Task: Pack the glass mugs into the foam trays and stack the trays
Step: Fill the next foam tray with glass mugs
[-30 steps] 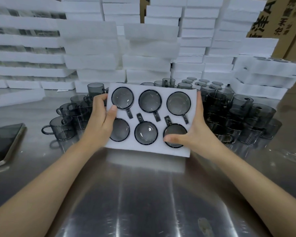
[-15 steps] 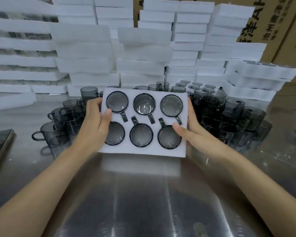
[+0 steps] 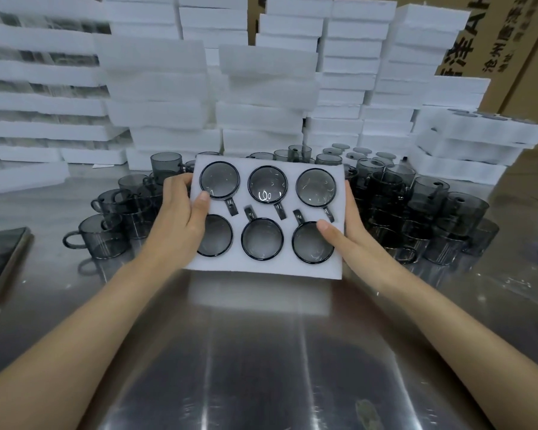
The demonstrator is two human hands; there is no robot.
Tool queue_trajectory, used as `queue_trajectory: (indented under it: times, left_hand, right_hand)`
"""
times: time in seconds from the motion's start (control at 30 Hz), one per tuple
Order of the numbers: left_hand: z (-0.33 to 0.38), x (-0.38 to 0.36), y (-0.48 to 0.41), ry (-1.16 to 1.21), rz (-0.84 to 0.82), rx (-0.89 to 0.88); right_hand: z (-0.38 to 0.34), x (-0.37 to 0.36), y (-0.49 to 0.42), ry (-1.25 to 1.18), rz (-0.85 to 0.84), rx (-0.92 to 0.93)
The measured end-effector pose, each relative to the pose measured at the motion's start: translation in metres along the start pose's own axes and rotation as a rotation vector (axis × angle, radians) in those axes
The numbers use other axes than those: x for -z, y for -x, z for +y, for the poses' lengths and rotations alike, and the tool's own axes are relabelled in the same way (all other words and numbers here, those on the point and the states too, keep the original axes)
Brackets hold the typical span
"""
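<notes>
Cardboard boxes (image 3: 510,41) at 1 o'clock carried dark printed Chinese characters and a large letter "A"; the rest of the print was too blurred to read. At the centre, a white foam tray (image 3: 263,269) was tilted towards the camera, with six smoky glass mugs (image 3: 267,184) seated in its two rows of three, their handles pointing to the middle. The left hand (image 3: 180,218) gripped the tray's 9 o'clock edge, thumb lying on top beside the upper-left mug. The right hand (image 3: 351,231) gripped the 3 o'clock edge, thumb touching the lower-right mug's rim. Both forearms reached in from the bottom corners. Loose mugs (image 3: 106,237) crowded the steel bench (image 3: 261,352) at 9 and 3 o'clock of the tray. Stacked foam trays (image 3: 159,88) filled the 12 o'clock background. A phone (image 3: 0,262) lay at 9 o'clock.
</notes>
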State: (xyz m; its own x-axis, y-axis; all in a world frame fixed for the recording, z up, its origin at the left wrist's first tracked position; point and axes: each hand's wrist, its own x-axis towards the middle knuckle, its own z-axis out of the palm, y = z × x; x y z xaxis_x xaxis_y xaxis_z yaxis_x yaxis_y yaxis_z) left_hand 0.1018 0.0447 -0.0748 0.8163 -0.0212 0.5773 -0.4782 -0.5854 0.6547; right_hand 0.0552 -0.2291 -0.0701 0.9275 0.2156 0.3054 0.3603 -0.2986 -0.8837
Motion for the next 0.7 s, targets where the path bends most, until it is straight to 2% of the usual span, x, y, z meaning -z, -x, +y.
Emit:
queue_trajectory:
  times: [0.23,0.33,0.47,0.57,0.7]
  left_hand:
    - [0.018,0.005,0.005,-0.022,-0.080,0.075]
    - [0.028,0.000,0.007,-0.116,-0.091,0.052]
    - [0.031,-0.004,0.006,-0.086,-0.070,0.101]
    - [0.031,-0.008,0.007,-0.051,-0.046,0.119]
    - [0.031,-0.008,0.008,-0.015,-0.019,0.073]
  right_hand:
    - [0.006,-0.012,-0.004,0.100,0.116,0.009]
    - [0.006,-0.012,-0.005,0.116,0.149,0.039]
    - [0.007,-0.015,-0.007,0.134,0.197,0.013]
    - [0.004,-0.016,-0.008,0.118,0.191,0.016]
    - [-0.003,-0.008,-0.003,-0.015,0.074,0.105]
